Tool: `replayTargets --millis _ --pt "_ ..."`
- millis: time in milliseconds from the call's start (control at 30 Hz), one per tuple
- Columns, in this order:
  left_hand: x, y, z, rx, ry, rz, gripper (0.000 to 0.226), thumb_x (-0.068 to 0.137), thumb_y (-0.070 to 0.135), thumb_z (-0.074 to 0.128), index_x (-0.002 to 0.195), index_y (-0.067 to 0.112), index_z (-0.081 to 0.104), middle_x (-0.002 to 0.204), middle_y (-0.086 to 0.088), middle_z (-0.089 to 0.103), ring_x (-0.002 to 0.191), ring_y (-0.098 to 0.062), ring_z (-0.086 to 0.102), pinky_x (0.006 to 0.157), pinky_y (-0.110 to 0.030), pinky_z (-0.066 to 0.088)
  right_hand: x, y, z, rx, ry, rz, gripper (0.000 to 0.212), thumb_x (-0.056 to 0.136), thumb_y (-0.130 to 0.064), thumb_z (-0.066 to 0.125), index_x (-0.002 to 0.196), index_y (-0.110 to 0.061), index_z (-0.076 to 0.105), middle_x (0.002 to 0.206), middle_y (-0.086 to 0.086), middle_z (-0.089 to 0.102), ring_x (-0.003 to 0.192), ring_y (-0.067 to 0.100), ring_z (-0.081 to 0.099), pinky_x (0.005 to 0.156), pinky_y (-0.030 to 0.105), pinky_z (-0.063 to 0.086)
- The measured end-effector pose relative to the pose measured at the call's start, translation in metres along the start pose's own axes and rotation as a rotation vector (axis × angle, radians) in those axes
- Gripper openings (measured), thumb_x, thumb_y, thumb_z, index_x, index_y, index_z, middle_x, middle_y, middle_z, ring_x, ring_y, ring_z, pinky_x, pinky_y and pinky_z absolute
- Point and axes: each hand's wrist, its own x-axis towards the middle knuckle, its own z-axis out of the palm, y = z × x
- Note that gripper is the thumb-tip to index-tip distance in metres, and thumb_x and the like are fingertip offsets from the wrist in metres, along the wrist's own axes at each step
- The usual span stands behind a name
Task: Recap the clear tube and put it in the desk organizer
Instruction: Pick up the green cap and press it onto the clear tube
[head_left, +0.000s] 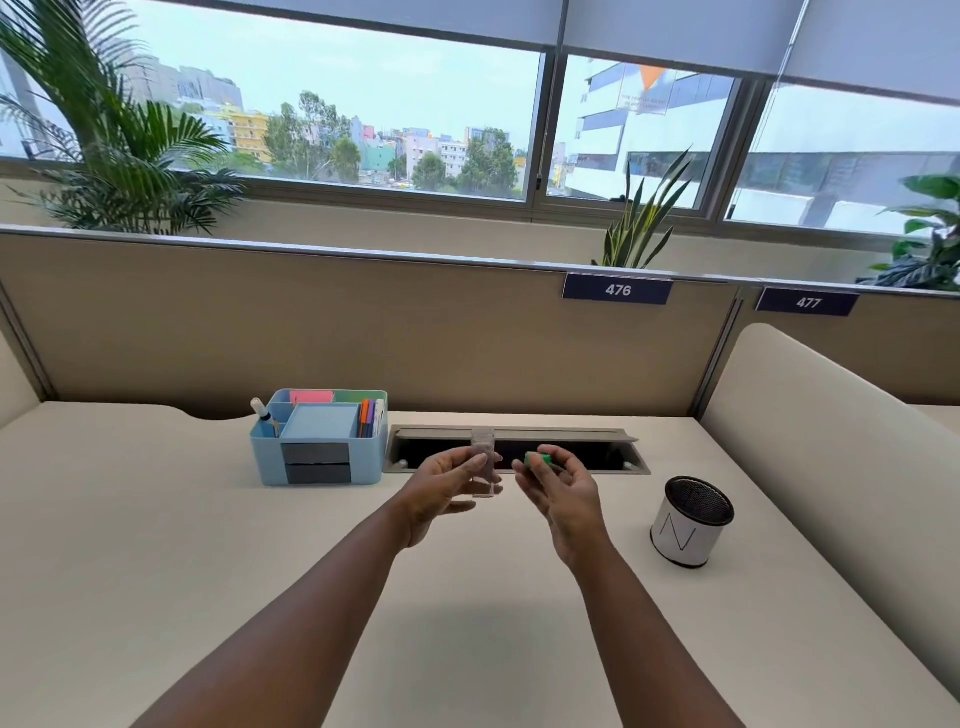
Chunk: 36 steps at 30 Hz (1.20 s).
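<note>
My left hand (441, 488) holds the clear tube (483, 462) upright between thumb and fingers, above the middle of the desk. The tube's top end is open, with no cap on it. My right hand (563, 491) pinches a small green cap (537, 459) at its fingertips, a short gap to the right of the tube and near its upper half. The light blue desk organizer (317, 439) stands to the left of both hands, against the partition, with sticky notes, coloured pens and a small bottle in its compartments.
An open cable tray (587, 452) is sunk into the desk right behind my hands. A white cup with a black mesh rim (688, 522) stands at the right. A beige partition (363, 332) runs along the back, and a padded divider (831, 426) closes the right side.
</note>
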Motion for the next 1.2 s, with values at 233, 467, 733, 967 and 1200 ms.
replayTargets --millis 233,467,733,967,1200 --pt "-0.002 0.006 0.006 -0.007 -0.091 -0.032 0.013 0.093 0.022 0.049 0.096 0.027 0.061 0.079 0.000 0.055 0.065 -0.009 0.052 0.065 -0.025 0.059 0.003 -0.018 0.012 -0.037 -0.110 -0.123 0.021 0.088 -0.015 0.052 0.106 -0.018 0.063 0.095 -0.003 0.067 0.090 0.007 0.058 0.075 0.022 0.042" --pt "-0.001 0.009 0.007 0.029 -0.074 -0.010 0.015 0.094 0.026 0.046 0.094 0.031 0.060 0.078 0.002 0.050 0.066 -0.008 0.045 0.062 -0.024 0.049 0.001 -0.018 0.014 -0.089 -0.142 -0.185 0.023 0.085 0.000 0.055 0.106 0.001 0.061 0.086 0.004 0.067 0.069 0.001 0.066 0.065 0.010 0.054" --pt "-0.001 0.011 0.003 0.086 -0.050 0.010 0.017 0.095 0.022 0.045 0.091 0.030 0.060 0.076 0.002 0.045 0.066 -0.008 0.040 0.063 -0.024 0.039 0.000 -0.020 0.011 -0.349 -0.165 -0.228 0.026 0.083 -0.001 0.059 0.109 -0.001 0.062 0.097 0.008 0.067 0.071 -0.001 0.066 0.068 0.010 0.054" --pt "-0.003 0.010 -0.003 0.206 -0.023 0.029 0.014 0.094 0.021 0.049 0.089 0.031 0.058 0.075 0.003 0.045 0.068 -0.008 0.038 0.060 -0.022 0.035 -0.001 -0.029 0.002 -0.532 -0.292 -0.195 0.025 0.079 0.005 0.062 0.097 -0.012 0.066 0.098 0.014 0.068 0.075 0.003 0.067 0.074 0.013 0.055" --pt "-0.003 0.008 -0.001 0.249 -0.052 0.002 0.011 0.094 0.025 0.047 0.092 0.027 0.058 0.071 0.004 0.043 0.062 -0.007 0.037 0.056 -0.020 0.034 0.000 -0.035 -0.003 -0.635 -0.302 -0.165 0.027 0.078 0.010 0.061 0.104 0.004 0.062 0.107 0.033 0.064 0.075 0.013 0.064 0.071 0.014 0.056"
